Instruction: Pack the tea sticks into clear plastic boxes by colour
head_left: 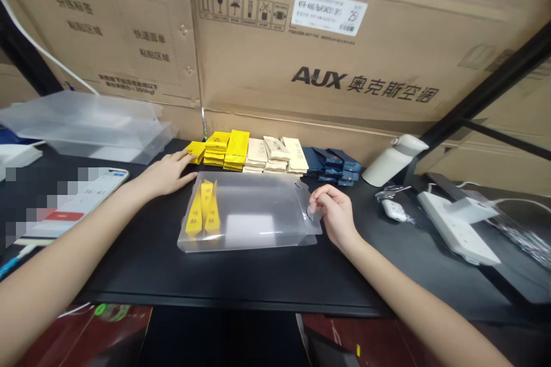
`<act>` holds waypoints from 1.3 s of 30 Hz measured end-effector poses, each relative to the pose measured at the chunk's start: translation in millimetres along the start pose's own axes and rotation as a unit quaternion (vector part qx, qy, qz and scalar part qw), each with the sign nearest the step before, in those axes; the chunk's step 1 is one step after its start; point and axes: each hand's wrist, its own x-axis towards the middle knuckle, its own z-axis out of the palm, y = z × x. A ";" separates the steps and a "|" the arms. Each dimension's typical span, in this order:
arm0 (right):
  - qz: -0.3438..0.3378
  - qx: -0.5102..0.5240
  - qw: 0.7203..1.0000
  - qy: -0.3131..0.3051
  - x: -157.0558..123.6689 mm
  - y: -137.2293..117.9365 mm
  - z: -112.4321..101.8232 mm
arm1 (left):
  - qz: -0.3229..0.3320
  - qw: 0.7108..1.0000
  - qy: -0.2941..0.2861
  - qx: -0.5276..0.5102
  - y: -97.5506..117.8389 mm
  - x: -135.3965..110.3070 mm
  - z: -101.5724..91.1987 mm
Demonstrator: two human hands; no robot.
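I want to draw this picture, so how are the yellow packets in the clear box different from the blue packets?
The yellow packets are inside the clear box; the blue packets are piled outside it. The yellow packets are bright, while the blue packets are dark. Both are much smaller than the clear box.

a clear, boxy plastic case lies flat on the black tabletop, flaps jutting from its right end and two slim, dark-printed yellow packets side by side inside its left end, more yellow packets stacked just behind.
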 end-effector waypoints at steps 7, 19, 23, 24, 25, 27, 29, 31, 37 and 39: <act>-0.002 -0.011 1.000 0.009 -0.7 1.9 0.6 | -0.118 0.993 -0.015 -0.004 -2.3 -3.9 -15.4; 0.021 0.010 0.998 0.055 3.7 4.7 0.5 | -0.093 0.962 0.256 -0.005 33.9 -33.1 -61.3; -0.091 -0.078 0.993 0.014 -5.1 5.0 6.3 | 0.034 0.937 0.327 -0.118 55.6 -36.3 -56.0; -0.123 -0.105 0.987 -0.001 -7.6 4.4 7.5 | 0.058 0.931 0.328 -0.148 61.8 -37.5 -54.7; -0.154 -0.130 0.979 -0.017 -10.0 3.7 8.5 | 0.077 0.928 0.320 -0.177 68.2 -39.0 -53.9; -0.201 -0.165 0.964 -0.056 -13.9 2.0 9.6 | 0.109 0.925 0.273 -0.241 80.9 -42.9 -53.5; -0.221 -0.177 0.954 -0.102 -16.5 -0.2 9.8 | 0.140 0.920 0.201 -0.305 92.6 -47.2 -53.3; -0.225 -0.186 0.944 -0.157 -18.2 -3.2 9.6 | 0.172 0.912 0.141 -0.346 102.7 -50.6 -51.9; -0.253 -0.254 0.887 -0.290 -22.9 -10.3 12.6 | 0.224 0.904 0.080 -0.357 116.0 -53.8 -44.9; -0.247 -0.258 0.890 -0.282 -24.4 -10.5 14.2 | 0.237 0.900 0.056 -0.362 115.0 -54.4 -45.3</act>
